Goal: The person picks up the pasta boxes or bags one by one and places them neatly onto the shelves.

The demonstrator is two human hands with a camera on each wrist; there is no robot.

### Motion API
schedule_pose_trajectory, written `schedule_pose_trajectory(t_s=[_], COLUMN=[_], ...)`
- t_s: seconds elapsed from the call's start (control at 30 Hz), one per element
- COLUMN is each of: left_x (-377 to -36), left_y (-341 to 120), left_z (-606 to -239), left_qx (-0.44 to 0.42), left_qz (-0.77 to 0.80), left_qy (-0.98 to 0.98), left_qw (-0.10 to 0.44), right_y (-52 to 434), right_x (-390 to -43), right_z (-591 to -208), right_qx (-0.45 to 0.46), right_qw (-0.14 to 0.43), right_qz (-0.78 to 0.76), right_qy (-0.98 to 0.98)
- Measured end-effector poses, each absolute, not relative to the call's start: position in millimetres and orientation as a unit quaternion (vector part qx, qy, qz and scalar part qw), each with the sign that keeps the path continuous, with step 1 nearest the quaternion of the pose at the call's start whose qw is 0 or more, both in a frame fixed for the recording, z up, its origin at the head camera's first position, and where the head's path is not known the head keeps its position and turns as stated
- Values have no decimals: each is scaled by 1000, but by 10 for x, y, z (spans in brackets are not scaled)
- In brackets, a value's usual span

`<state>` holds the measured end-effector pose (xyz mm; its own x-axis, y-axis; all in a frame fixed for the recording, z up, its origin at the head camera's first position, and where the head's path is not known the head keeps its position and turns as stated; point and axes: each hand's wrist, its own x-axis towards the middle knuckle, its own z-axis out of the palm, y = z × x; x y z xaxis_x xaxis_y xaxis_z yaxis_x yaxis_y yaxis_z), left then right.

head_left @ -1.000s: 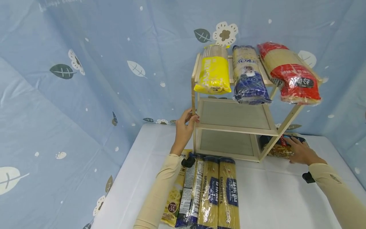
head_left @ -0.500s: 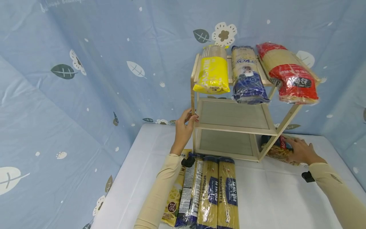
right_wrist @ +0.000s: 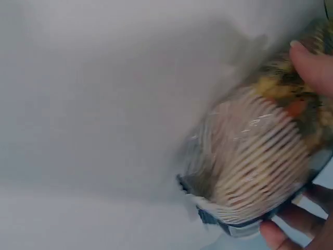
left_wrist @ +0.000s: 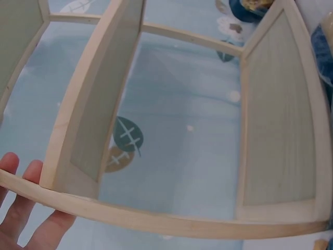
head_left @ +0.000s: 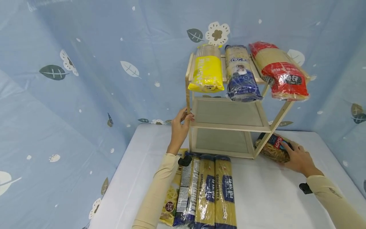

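Note:
A three-tier wooden shelf (head_left: 228, 128) stands at the back of the table. My left hand (head_left: 179, 128) holds its left front post at the height of the middle tier; in the left wrist view the fingers lie around the post (left_wrist: 156, 214). Right of the shelf, my right hand (head_left: 301, 161) grips a clear bag of pasta (head_left: 273, 152) with a dark, red-marked label. The bag lies slanted, its far end behind the right front post. In the right wrist view, thumb and fingers sit on opposite sides of the pasta bag (right_wrist: 260, 156).
On the top tier lie a yellow pasta pack (head_left: 208, 73), a blue pack (head_left: 242, 74) and a red pack (head_left: 283, 74). Several long pasta packs, including spaghetti (head_left: 225, 190), lie before the shelf on the white table (head_left: 266, 194). A blue patterned cloth (head_left: 128, 95) hangs behind.
The right hand has gone from resting on the pasta bag to gripping it, and the bag's near end has turned. The left hand stays on the post. The head view has shifted slightly.

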<state>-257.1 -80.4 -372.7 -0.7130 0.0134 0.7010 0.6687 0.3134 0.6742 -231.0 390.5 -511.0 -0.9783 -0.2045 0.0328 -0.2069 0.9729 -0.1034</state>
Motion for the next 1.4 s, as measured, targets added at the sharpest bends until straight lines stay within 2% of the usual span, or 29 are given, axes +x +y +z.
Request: schedule_pose_trajectory(t_s=[0.27, 0.47, 0.7, 1.0, 1.4], left_x=[-2579, -2571, -2569, -2576, -2567], left_y=[-808, -825, -799, -790, -793], left_z=[-3710, -3707, -3715, -3719, -3714], left_qx=[-235, -232, -228, -230, -220], left_qz=[-541, -539, -546, -547, -539], left_qy=[-749, -750, -747, -746, -753], left_qw=[303, 305, 302, 302, 305], right_y=[3779, 3588, 3524, 3420, 3197], right_x=[-2071, -1910, -1709, -1472, -1148], right_z=[-5146, -5199, -5334, -5350, -5300], right_qx=[79, 53, 20, -17, -31], right_qw=[47, 52, 98, 68, 60], right_qz=[49, 99, 111, 103, 149], right_qy=[-995, -992, -989, -992, -987])
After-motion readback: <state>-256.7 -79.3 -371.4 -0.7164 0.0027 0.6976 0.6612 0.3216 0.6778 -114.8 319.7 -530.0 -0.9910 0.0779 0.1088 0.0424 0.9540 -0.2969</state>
